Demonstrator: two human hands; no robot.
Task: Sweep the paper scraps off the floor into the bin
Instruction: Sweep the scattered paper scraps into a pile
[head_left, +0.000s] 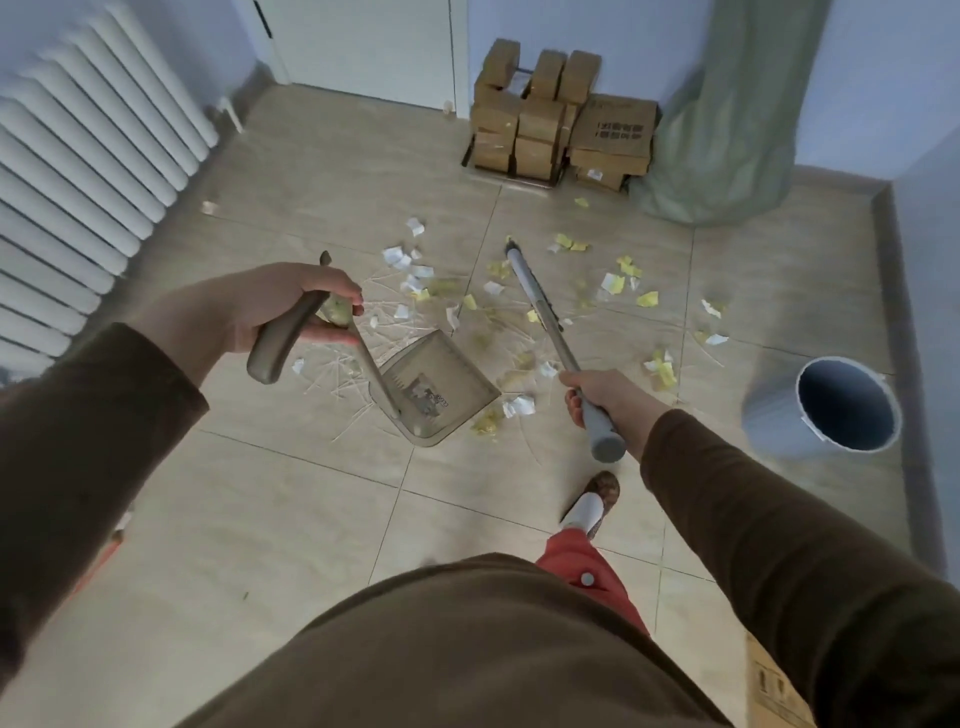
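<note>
A: From the head camera, what are the hands doing?

B: The left hand (291, 306) has its fingers curled round the top of the dustpan handle (283, 338), a tan grip on a long stem. The dustpan (441, 384) hangs from it, its tray tilted just above the tiled floor (291, 499). The right hand (605, 397) grips the grey broom handle (545, 322) near its upper end, and the stick slants away from the person towards the middle of the floor.

A: And the paper scraps?

B: The paper scraps (498, 288), white and yellow, lie scattered over the tiles ahead of the dustpan and on both sides of the broom handle. Thin pale sticks (353, 358) are strewn among them, mostly near the dustpan. A few scraps seem to lie inside the tray, though I cannot tell clearly.

A: Where is the bin?

B: The bin (826, 405), grey-blue and round, stands on the floor to the right, near the wall and well apart from the dustpan.

A: Anything else?

B: Stacked cardboard boxes (561, 124) by the far wall, a white radiator (88, 171) on the left.
</note>
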